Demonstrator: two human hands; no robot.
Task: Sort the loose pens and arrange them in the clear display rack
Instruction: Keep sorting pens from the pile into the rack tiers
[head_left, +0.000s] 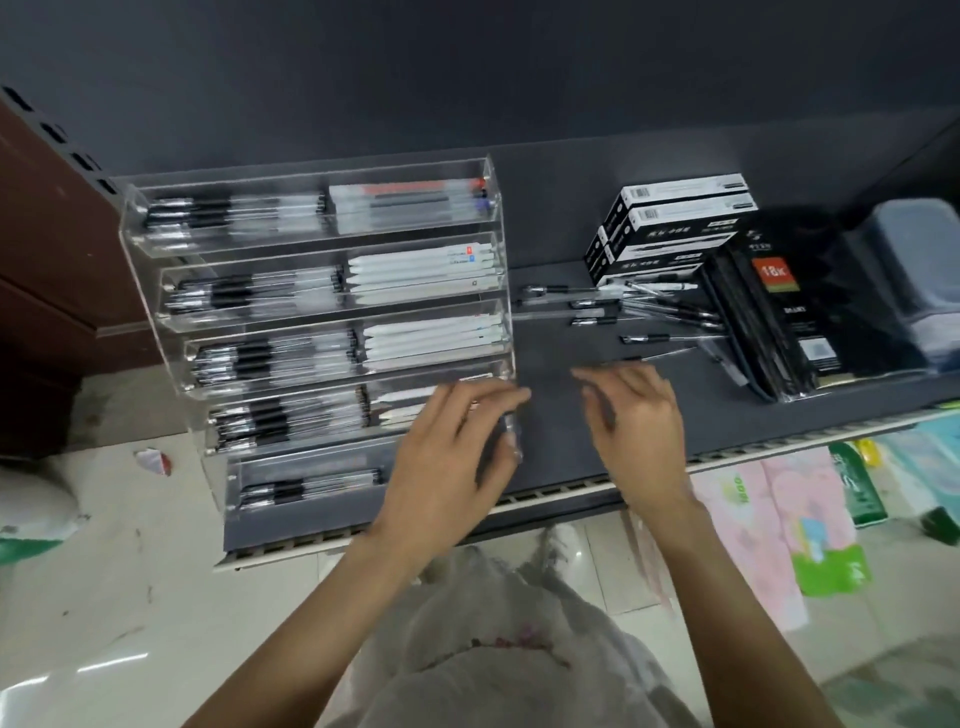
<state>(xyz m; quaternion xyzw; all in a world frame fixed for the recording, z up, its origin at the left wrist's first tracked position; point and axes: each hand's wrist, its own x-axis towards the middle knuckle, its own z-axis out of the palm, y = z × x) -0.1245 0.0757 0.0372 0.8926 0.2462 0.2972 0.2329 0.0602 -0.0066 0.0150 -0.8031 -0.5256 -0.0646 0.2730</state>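
Nearest the lens, a white patterned garment (498, 649) fills the 6 o'clock edge, with both bare forearms reaching up from it. Over at 9 o'clock stands the clear acrylic tiered display rack (156, 291); its steps lean back so each row shows, black-grip pens lying flat in the left halves and white pens in the right. The lowest tier looks only part filled, so the sorting seems well along but unfinished. The left hand (457, 441) sits at the rack's lower right corner, fingers bent toward that edge, probably steadying it or feeding a pen in; blur hides whether it holds anything. The right hand (634, 415), just past centre, has its fingers loosely curled low over the dark grey shelf (545, 441), and I cannot tell if a pen is in them. Loose black-grip clear pens (649, 312) lie scattered toward 1 o'clock, within reach. Beyond them, stacked black-and-white pen boxes (670, 218) and a black wrapped notebook pack (779, 312) stand.
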